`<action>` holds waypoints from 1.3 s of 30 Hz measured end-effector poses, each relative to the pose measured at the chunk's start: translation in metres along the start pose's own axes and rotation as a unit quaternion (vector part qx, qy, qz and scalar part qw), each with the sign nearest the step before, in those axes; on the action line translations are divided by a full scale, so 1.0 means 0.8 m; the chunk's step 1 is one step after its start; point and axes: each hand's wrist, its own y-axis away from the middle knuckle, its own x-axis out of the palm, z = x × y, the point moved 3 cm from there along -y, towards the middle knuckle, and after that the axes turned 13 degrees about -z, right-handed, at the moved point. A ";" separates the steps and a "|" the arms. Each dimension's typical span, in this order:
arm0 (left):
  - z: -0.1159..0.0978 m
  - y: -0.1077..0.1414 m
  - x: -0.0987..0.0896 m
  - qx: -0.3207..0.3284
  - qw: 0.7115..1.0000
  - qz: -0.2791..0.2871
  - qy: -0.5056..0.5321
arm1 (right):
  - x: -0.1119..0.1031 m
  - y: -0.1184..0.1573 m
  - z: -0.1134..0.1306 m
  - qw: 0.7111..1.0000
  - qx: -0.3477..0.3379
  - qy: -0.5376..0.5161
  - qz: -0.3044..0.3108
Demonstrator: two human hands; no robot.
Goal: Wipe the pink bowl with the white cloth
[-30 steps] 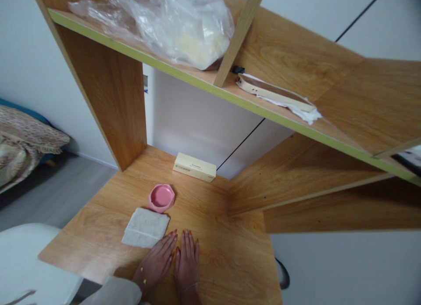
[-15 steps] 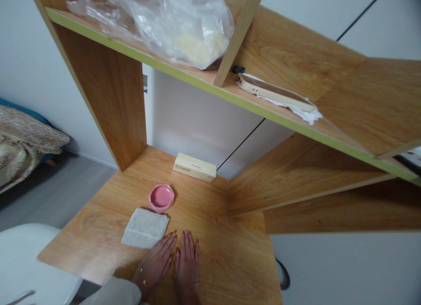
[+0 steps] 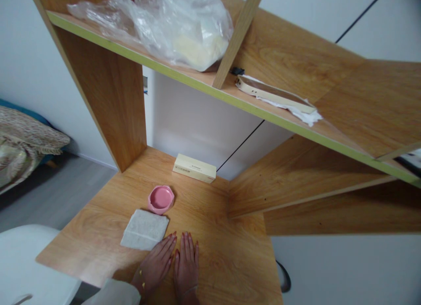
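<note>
My left hand [image 3: 157,262] lies flat on the wooden desk [image 3: 210,213], palm down, with its fingertips close to the lower right corner of a folded grey cloth [image 3: 145,229]. Just to its right, my right hand [image 3: 187,265] also rests flat on the desktop, thumb slightly out from the fingers. Neither hand holds anything. A pink dish [image 3: 161,199] sits above the cloth, near its upper edge. Farther back, a cream-coloured box [image 3: 194,168] lies along the rear edge of the desk.
Above the desk runs a shelf [image 3: 184,79] carrying a clear plastic bag [image 3: 187,28] and a flat cream-edged object [image 3: 276,94] on white tissue. A white chair [image 3: 29,261] stands at the lower left. Wooden panels close off the back right.
</note>
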 end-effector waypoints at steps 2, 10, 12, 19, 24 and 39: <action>0.000 -0.001 0.000 -0.001 1.000 0.001 -0.002 | -0.001 -0.001 0.004 1.000 0.001 -0.002 0.001; -0.002 -0.005 -0.004 -0.003 1.000 0.010 -0.017 | 0.001 0.000 0.001 1.000 0.004 -0.011 -0.008; -0.002 -0.007 -0.007 -0.001 1.000 0.014 -0.016 | 0.001 0.000 0.001 1.000 0.005 -0.009 -0.007; -0.002 -0.011 -0.011 -0.015 0.999 0.033 -0.004 | -0.001 -0.002 0.003 1.000 0.007 -0.016 -0.007; -0.003 -0.012 -0.015 -0.015 0.999 0.031 -0.003 | 0.001 0.000 0.001 1.000 0.000 -0.003 -0.006; -0.003 -0.014 -0.018 -0.020 1.000 0.020 0.000 | 0.001 0.000 0.001 1.000 -0.006 -0.004 -0.008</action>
